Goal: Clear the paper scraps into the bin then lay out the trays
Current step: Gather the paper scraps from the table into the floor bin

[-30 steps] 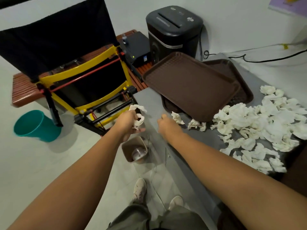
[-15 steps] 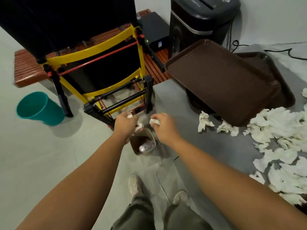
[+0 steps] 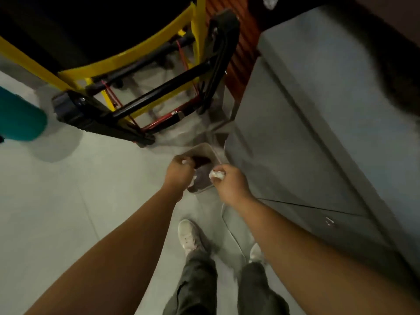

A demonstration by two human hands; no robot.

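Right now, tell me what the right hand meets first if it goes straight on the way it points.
Probably the small bin: the right hand, gripping a paper scrap, points at its open mouth. Height above the rim is unclear.

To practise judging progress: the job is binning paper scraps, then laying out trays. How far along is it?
Done: nothing certain; the bin is too dark inside to read. In hand: the left hand and right hand each grip white paper scraps over the bin, not yet dropped. Left: releasing them; no tray is in view, so laying out cannot be judged.
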